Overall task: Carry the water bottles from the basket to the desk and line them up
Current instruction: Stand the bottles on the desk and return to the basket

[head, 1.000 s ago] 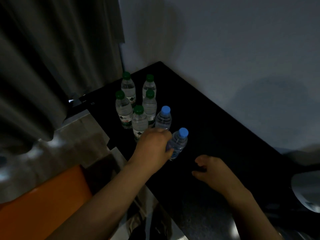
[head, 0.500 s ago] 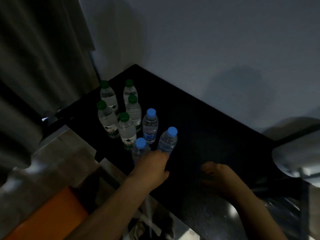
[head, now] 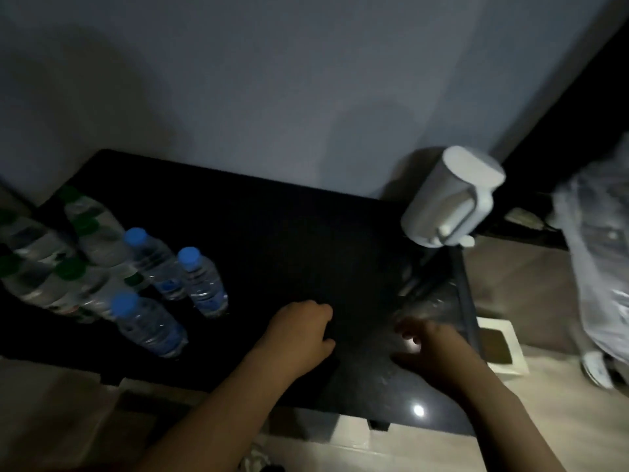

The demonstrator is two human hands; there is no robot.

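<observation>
Black desk (head: pixel 289 253), dim light, and the left side is smeared by motion.

- All your bottles in view stand at the desk's left end.
- The green-cap bottles (head: pixel 95 233) are bunched furthest left. They're too blurred to count reliably.
- Three blue-cap ones sit on the inner side of that bunch:
  - The back blue-cap bottle (head: pixel 155 264) is right against the green group.
  - The right blue-cap bottle (head: pixel 204 284) is just beside it, towards the desk's middle. I can't tell if those two touch.
  - The front blue-cap bottle (head: pixel 149 327) is closest to the front edge, a little apart from the other two.
- Your left hand (head: pixel 299 332) is over the desk near the middle of the front edge, clear of the bottles. Its fingers are loosely curled and it grasps nothing.
- Your right hand (head: pixel 432 349) is near the front right corner, well apart from the bottles. Its fingers are slack and pointing down, and it is empty too. I can't tell if either hand touches the surface.
- A white kettle (head: pixel 449 202) stands at the back right corner by the wall (head: pixel 306 97).
- Past the right edge, a white open box (head: pixel 514 349) sits on the floor. Pale grey cloth (head: pixel 599 267) hangs further right.
</observation>
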